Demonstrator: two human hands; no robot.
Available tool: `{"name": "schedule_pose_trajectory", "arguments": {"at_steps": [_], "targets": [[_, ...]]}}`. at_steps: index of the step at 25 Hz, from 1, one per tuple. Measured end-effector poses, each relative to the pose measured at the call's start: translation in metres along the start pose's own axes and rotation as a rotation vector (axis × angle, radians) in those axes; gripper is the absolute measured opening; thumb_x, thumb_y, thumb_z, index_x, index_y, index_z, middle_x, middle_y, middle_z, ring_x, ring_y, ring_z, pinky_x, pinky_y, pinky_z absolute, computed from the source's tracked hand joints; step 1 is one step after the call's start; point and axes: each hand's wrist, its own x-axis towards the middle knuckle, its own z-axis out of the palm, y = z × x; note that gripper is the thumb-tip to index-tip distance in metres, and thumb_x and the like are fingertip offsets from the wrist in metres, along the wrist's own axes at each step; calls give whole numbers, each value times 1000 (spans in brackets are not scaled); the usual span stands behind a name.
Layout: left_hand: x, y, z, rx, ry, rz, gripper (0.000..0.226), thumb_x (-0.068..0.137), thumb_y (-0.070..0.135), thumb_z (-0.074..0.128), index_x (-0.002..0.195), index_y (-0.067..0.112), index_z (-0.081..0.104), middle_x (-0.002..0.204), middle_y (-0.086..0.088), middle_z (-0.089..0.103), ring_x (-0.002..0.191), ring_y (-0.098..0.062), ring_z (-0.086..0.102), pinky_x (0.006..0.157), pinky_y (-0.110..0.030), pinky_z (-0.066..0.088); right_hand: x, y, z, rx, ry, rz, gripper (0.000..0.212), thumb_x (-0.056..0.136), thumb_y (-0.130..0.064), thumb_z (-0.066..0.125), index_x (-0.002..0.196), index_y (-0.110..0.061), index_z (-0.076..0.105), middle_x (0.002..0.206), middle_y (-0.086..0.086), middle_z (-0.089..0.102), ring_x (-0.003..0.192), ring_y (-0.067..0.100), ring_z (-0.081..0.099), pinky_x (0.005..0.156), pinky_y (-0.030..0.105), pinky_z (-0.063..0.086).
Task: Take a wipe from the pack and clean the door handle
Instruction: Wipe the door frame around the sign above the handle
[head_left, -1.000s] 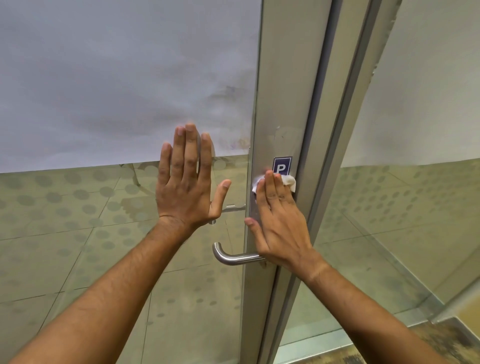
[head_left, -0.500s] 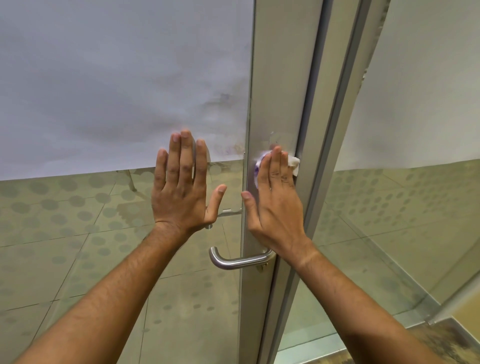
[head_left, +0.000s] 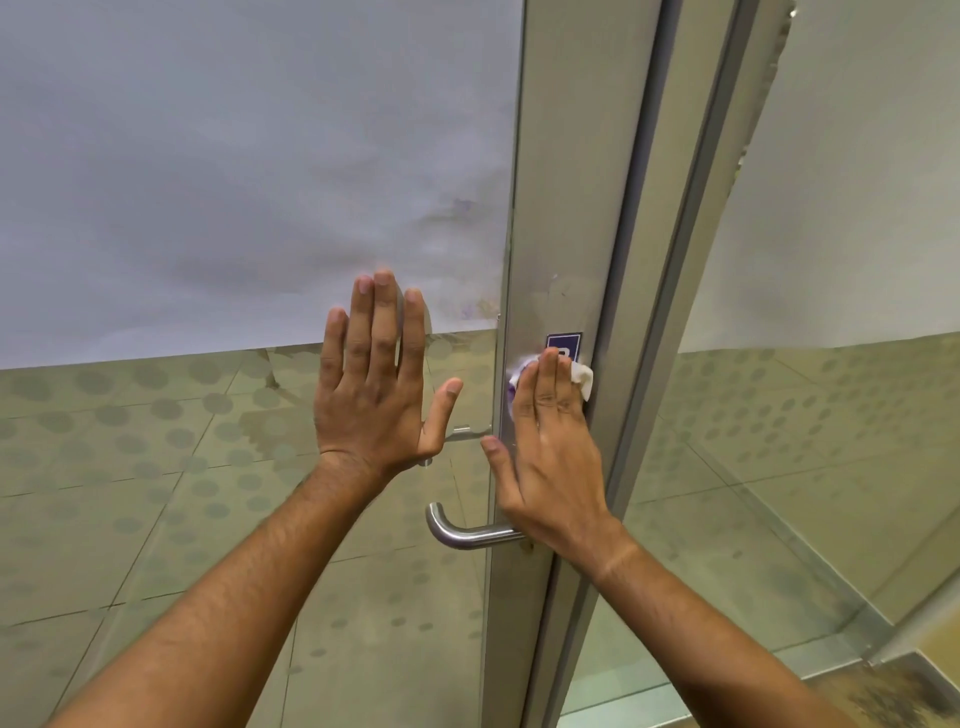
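A steel lever door handle (head_left: 467, 535) sticks out to the left from the grey metal door frame (head_left: 576, 208). My right hand (head_left: 550, 452) lies flat on that frame above the handle and presses a white wipe (head_left: 583, 378) under its fingertips. The wipe sits just below a small blue sticker (head_left: 563, 344), partly covered by my fingers. My left hand (head_left: 376, 384) rests flat on the glass pane (head_left: 208, 467) left of the frame, fingers together and thumb spread, holding nothing. The wipe pack is not in view.
The upper glass is covered with white frosted film (head_left: 234, 156), with smudges near the frame. A second glass panel (head_left: 831, 415) stands to the right. A tiled floor with dots shows through the glass, and a second handle is reflected behind the pane.
My right hand slid the wipe up over the blue sticker half a second ago and has come back down, so the sticker shows again. My left hand stayed on the glass.
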Motion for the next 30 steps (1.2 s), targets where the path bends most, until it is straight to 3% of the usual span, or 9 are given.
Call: {"name": "schedule_pose_trajectory", "arguments": {"at_steps": [4,8,12,16,20,23,26,30], "targets": [[-1,-1,2,-10,16,4,91,96,56,42,159,1,5,161,-24,7,153,-28,-16,125,-45,-5,29,2,-8,32,90,-14,81,100,-48,30,151,6,-2,160,23,-13,150,38,-8,123,48,-2],[0,-1,4,-1,29,9,90,96,55,42,159,0,8,161,-25,9,154,-29,-15,125,-45,-4,4,24,-3,-83,-65,-239,83,99,-52,29,152,5,2,161,24,-10,150,37,-5,123,45,-4],[0,-2,2,-2,20,1,90,95,55,43,158,0,9,161,-24,8,153,-28,-16,126,-45,-4,-27,41,3,-177,-198,-311,83,99,-58,22,154,2,5,162,22,-6,151,33,-2,123,45,6],[0,-2,1,5,13,-1,88,95,55,42,157,0,12,160,-24,8,153,-27,-18,125,-44,-5,-33,41,4,-162,-160,-228,81,98,-56,24,154,0,6,163,21,-3,152,31,0,123,44,8],[0,-1,1,11,11,4,87,96,55,39,157,-1,12,160,-24,8,154,-29,-16,125,-44,-7,-17,20,10,-46,-68,-60,83,99,-56,23,153,4,3,162,23,-8,151,35,-4,124,44,-1],[1,0,2,13,7,2,87,96,56,41,156,-1,12,160,-23,8,153,-33,-5,125,-44,-7,-21,24,10,-88,-104,-139,83,99,-58,22,153,2,2,162,22,-9,151,35,-4,124,43,-2],[2,-1,2,12,6,-4,87,96,56,39,157,-1,12,160,-23,7,154,-28,-16,125,-44,-7,-35,37,8,-164,-195,-289,81,100,-59,19,154,0,7,163,20,-5,152,31,-1,123,44,6],[1,-1,1,21,-5,-9,88,96,56,39,157,0,10,161,-23,6,152,-27,-20,125,-44,-7,-35,33,6,-117,-181,-160,81,99,-57,21,153,2,7,162,21,-4,152,30,-2,122,46,11]]}}
